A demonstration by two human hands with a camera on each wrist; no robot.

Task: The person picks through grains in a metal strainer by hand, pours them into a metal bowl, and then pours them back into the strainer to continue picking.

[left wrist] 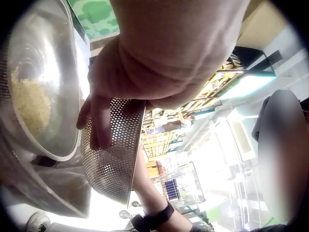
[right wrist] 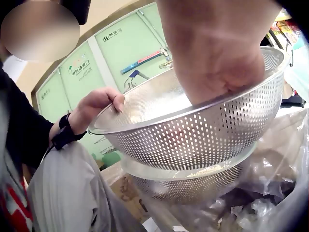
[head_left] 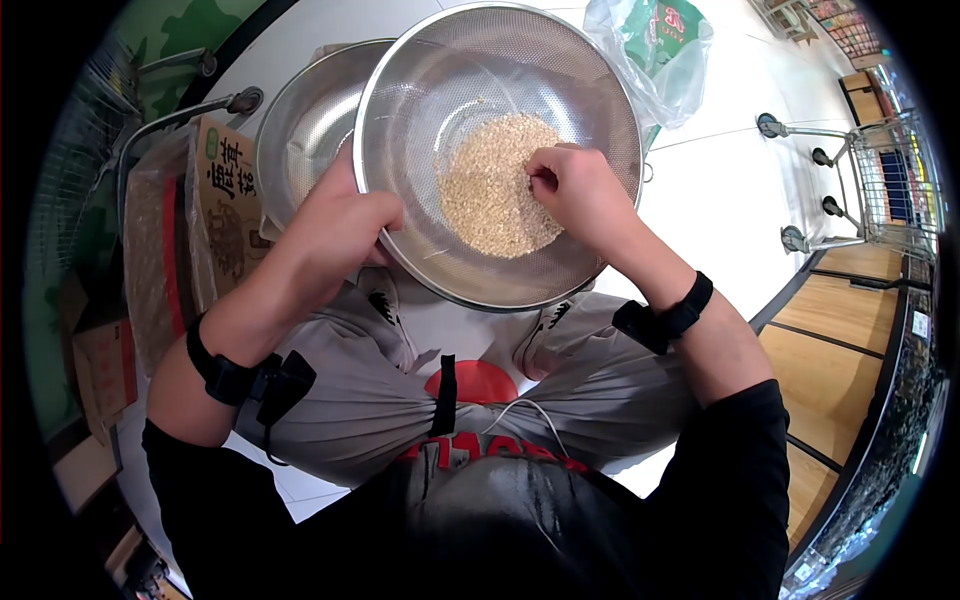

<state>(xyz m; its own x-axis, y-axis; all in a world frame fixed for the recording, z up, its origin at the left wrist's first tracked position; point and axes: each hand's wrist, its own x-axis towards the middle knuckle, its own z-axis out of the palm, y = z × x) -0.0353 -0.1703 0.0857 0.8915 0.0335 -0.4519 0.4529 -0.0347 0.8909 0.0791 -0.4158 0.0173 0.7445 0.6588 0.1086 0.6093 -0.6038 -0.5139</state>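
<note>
A wide perforated metal colander (head_left: 400,110) is held tilted in front of the person's knees, with a mound of pale grains (head_left: 490,200) at its bottom. The left hand (head_left: 345,220) grips its near left rim; in the left wrist view, fingers (left wrist: 101,125) of that hand lie along the perforated outside. Inside the colander, the right hand (head_left: 585,195) has its fingers curled at the right side of the mound; I cannot tell whether grains are between its fingertips. Below and to the left stands a second metal basin (head_left: 300,125), also with grains (left wrist: 31,104) in it.
A printed cardboard box (head_left: 225,200) stands left of the lower basin. Beyond the colander lies a clear plastic bag (head_left: 690,80) with a green print. Shopping carts (head_left: 890,180) stand at the right, near wooden shelving (head_left: 840,320). Clear plastic (right wrist: 275,169) surrounds the lower basin.
</note>
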